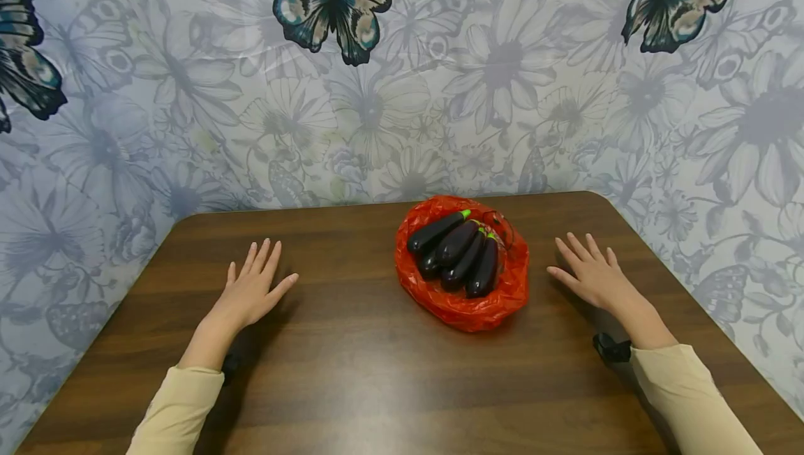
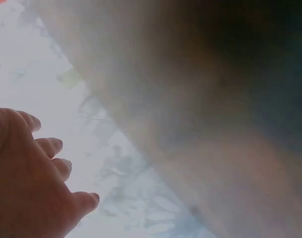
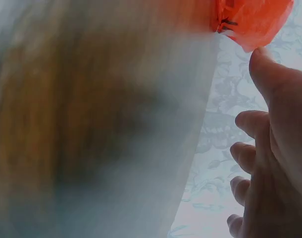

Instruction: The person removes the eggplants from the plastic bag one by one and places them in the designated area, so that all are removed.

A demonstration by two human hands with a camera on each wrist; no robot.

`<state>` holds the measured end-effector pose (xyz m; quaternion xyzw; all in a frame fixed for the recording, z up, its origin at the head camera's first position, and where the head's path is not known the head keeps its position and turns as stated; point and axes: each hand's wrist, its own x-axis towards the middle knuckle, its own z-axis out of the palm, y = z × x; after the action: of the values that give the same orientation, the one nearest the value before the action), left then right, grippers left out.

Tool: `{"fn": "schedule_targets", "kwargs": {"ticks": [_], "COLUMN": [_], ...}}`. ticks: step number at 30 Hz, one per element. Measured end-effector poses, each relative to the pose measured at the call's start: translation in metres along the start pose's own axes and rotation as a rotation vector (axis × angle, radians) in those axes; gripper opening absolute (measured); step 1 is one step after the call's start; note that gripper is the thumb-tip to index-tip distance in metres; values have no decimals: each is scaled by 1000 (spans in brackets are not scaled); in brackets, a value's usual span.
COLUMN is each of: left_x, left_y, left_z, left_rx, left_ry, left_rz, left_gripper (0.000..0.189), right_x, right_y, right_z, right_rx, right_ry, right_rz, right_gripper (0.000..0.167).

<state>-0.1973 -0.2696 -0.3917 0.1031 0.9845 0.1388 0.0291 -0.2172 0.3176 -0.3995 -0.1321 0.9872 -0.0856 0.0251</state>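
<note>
Several dark purple eggplants (image 1: 461, 252) with green stem ends lie side by side in a red plastic bag (image 1: 465, 319), its rim spread round them. My left hand (image 1: 248, 294), fingers spread and palm down, is over the left part of the table, well apart from the bag. On the other side, my right hand (image 1: 593, 277) is spread just right of the bag, holding nothing. In the right wrist view the red bag (image 3: 257, 22) shows beyond the thumb of the right hand (image 3: 284, 134). The left wrist view has the left hand (image 2: 32, 173) with nothing in it.
The brown wooden table (image 1: 339, 385) has rounded far corners. Right behind its far edge is a wall covering (image 1: 377, 134) with grey flowers and blue butterflies. A black band (image 1: 611, 348) sits at the right wrist.
</note>
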Motion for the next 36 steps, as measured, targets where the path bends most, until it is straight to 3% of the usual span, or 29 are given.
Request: {"fn": "schedule_targets", "kwargs": {"ticks": [9, 17, 22, 29, 36], "left_x": [16, 26, 36, 54, 73], "left_y": [38, 78, 105, 144, 185], "left_z": [-13, -22, -19, -7, 7], "left_rx": [28, 36, 64, 35, -88], "left_ry": [48, 70, 86, 133, 157], "left_rz": [99, 209, 270, 369, 451], "left_gripper": [82, 81, 80, 78, 71], "right_x": [-7, -5, -3, 6, 11], "right_y": [-8, -30, -51, -78, -86], "right_z": [-8, -17, -22, -25, -25], "right_rx": [18, 65, 124, 259, 403], "right_ry": [66, 129, 159, 168, 249], "right_rz": [-43, -119, -173, -176, -185], "right_gripper": [73, 65, 62, 56, 44]}}
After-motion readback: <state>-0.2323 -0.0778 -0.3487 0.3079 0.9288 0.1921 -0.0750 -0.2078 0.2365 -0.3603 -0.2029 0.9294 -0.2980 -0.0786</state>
